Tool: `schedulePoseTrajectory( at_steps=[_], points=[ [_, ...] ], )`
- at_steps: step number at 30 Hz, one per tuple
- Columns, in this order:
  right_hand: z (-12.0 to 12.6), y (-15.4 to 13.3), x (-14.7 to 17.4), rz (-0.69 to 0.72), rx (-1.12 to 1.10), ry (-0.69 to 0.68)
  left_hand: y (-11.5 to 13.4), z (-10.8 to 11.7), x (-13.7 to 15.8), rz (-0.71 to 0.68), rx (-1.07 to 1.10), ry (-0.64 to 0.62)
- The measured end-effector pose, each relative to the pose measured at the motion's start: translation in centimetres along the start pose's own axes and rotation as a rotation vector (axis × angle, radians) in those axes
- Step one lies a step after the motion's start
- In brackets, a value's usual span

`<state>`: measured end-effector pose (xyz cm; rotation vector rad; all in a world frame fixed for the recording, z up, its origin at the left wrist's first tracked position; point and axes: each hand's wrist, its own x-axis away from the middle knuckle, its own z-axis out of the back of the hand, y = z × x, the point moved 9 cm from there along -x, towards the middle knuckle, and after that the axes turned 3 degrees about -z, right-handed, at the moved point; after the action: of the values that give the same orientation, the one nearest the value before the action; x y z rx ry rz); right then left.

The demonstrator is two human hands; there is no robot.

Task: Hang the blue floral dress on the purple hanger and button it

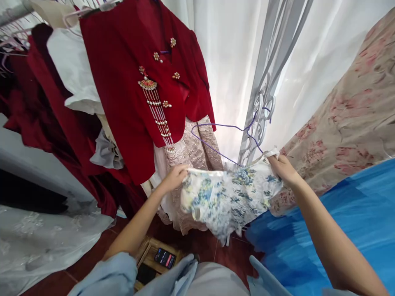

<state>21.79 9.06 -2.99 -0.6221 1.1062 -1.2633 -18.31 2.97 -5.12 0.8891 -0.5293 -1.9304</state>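
Observation:
A white garment with a blue and green floral print is stretched between my two hands. My left hand pinches its upper left edge. At the upper right corner, my right hand is closed on the fabric. Behind the garment hangs a purple wire hanger, hooked at a white metal stand. The hanger's right end reaches the garment's top edge near my right hand; whether it goes inside the fabric I cannot tell.
A red velvet jacket with beaded brooches hangs at left, beside more clothes on a rail. A phone lies on a wooden stool below. Blue cloth and a floral curtain stand at right.

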Motion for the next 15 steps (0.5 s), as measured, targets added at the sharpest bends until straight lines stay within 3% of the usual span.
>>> schedulePoseTrajectory(
  at_steps=[3,6,9,11,13,15],
  points=[
    [1.9,0.3,0.7,-0.011,0.050,0.079,-0.6,5.0,-5.6,-0.078,-0.163,0.081],
    [3.2,-0.2,1.1,-0.018,0.075,0.111,1.5,7.4,-12.8,-0.219,-0.327,0.120],
    [3.9,-0.8,1.5,-0.057,0.061,0.140,5.3,7.4,-19.5,-0.363,-0.321,0.192],
    [4.0,-1.0,1.8,-0.070,0.050,0.150,8.1,6.6,-22.0,-0.430,-0.207,0.260],
    [4.1,-1.1,2.1,-0.054,0.038,0.155,10.4,5.0,-22.3,-0.468,-0.103,0.263],
    [4.3,-1.0,2.6,-0.024,0.025,0.168,11.6,2.4,-21.0,-0.459,-0.073,0.149]
  ],
)
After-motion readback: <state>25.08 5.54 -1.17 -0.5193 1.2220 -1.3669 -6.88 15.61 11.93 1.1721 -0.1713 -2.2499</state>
